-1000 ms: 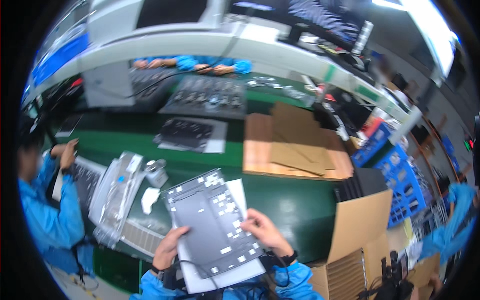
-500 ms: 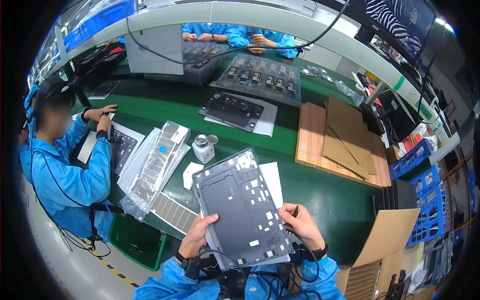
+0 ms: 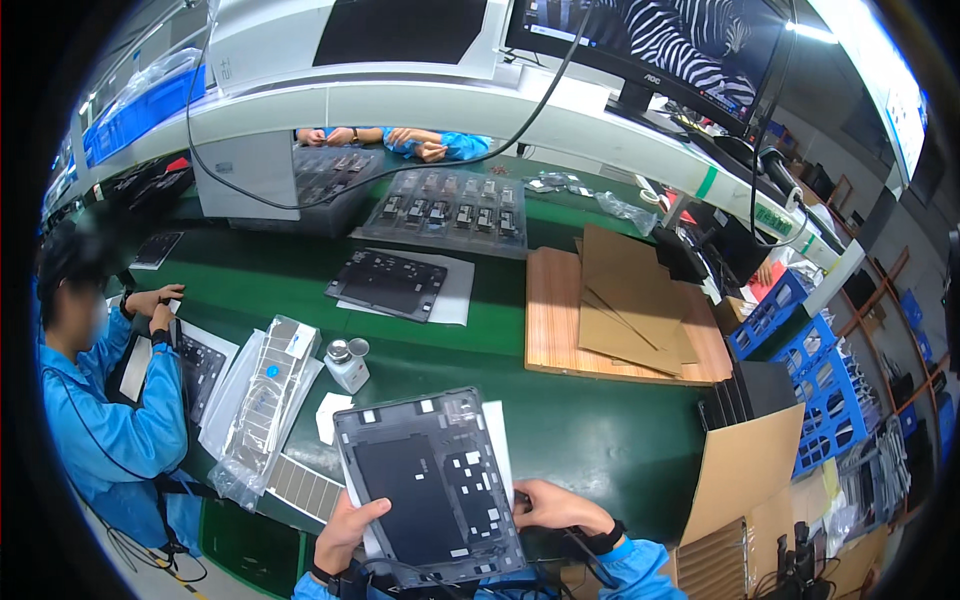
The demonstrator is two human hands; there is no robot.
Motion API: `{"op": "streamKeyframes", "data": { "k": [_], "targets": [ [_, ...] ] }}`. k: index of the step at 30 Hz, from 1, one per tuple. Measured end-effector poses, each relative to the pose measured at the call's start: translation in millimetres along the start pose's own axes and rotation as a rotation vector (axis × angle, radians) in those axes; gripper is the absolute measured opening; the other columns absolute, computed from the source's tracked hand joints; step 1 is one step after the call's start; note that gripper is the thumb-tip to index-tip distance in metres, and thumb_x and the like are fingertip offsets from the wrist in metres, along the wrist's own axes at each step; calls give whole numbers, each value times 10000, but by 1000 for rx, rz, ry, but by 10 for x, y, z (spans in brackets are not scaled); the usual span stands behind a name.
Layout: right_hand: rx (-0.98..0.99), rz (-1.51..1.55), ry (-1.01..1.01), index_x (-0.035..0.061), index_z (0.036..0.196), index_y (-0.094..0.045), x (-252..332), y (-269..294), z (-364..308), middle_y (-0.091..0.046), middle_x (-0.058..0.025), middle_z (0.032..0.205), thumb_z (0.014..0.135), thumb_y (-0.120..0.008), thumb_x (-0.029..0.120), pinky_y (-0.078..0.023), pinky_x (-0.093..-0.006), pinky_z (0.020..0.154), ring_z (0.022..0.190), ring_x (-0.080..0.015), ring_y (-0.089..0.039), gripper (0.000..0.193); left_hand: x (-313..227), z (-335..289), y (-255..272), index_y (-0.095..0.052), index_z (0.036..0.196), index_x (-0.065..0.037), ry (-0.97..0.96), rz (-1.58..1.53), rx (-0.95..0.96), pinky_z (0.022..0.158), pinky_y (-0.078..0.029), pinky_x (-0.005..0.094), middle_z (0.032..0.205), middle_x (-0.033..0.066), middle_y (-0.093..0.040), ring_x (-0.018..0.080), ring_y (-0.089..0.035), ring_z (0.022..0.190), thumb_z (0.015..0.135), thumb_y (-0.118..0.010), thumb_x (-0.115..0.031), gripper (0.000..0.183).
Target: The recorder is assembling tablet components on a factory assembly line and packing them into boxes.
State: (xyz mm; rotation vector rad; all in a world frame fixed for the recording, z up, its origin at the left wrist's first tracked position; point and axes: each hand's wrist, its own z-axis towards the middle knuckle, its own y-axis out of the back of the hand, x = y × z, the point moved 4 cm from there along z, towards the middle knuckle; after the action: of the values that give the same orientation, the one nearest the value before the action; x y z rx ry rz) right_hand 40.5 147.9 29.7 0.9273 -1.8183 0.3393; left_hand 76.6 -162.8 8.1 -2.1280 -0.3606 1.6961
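Observation:
My left hand (image 3: 347, 525) grips the left edge of a dark grey tablet back cover (image 3: 405, 490), thumb on its inner face. Small white pads dot the cover, mostly along its right side and top. A white sheet (image 3: 497, 432) shows behind it. At the cover's right edge, my right hand (image 3: 555, 507) is closed with fingers curled against the rim; the fingertips are partly hidden. Beyond the cover stand a small white bottle (image 3: 348, 373) with a metal cap and a white paper piece (image 3: 332, 415). A sheet of grey strips (image 3: 304, 488) lies near my left hand.
A plastic-wrapped pack of strips (image 3: 262, 395) lies to the left, near a co-worker in a blue sleeve (image 3: 120, 435). Farther back are another tablet cover (image 3: 385, 283) and a clear parts tray (image 3: 445, 210). Cardboard sheets (image 3: 635, 310) rest on a wooden board (image 3: 552, 315) at right.
The view has tilted up and swung right, so the bench sits lower and farther left. My right hand has turned toward the cover's edge; the thin black thing in its fingers no longer shows.

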Motion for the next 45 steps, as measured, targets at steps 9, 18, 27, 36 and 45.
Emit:
{"op": "streamKeyframes", "data": {
  "k": [9, 18, 27, 36, 45],
  "targets": [
    [-167, 918, -151, 17, 1370, -552, -565, -124, -418, -619, -49, 1181, 1018, -562, 541, -514, -223, 790, 1022, -98, -592, 632, 80, 109, -682, -533, 1329, 49, 134, -200, -205, 908, -548, 339, 1190, 118, -658, 205, -663, 1061, 924, -673, -94, 452],
    [-479, 1051, 30, -23, 1322, -521, -594, -364, -681, -681, -78, 1080, 906, -680, -10, -333, -186, 479, 722, -33, -562, 445, 542, 16, -876, -522, 1325, 38, 210, -346, -388, 853, -578, 360, 1160, 132, -652, 220, -682, 1027, 978, -629, -197, 433],
    [-951, 800, -21, -57, 1167, -642, -482, -130, -584, -719, -98, 1069, 902, -716, -9, -537, -294, 835, 894, -143, -684, 279, 766, -64, -1014, -518, 1328, -17, 288, -271, -380, 772, -591, 312, 1137, 78, -660, 190, -703, 1005, 1033, -583, -288, 407],
    [-884, 480, 8, -65, 1275, -542, -609, 60, -450, -696, -141, 1155, 922, -690, 36, -524, -330, 912, 1054, -202, -667, 395, 859, -114, -870, -569, 952, -68, 421, -210, -128, 467, -194, 254, 663, -80, -393, 35, -262, 493, 1061, -561, -271, 230],
    [-963, -237, -87, -11, 1284, -570, -366, 423, -327, -681, -234, 1120, 935, -689, 138, -541, -421, 833, 972, -381, -683, 398, 730, -297, -789, -637, 1236, -13, 721, -81, 212, 477, -214, 232, 636, -92, -302, 29, -281, 519, 1042, -571, -176, 262]
  ]
}}
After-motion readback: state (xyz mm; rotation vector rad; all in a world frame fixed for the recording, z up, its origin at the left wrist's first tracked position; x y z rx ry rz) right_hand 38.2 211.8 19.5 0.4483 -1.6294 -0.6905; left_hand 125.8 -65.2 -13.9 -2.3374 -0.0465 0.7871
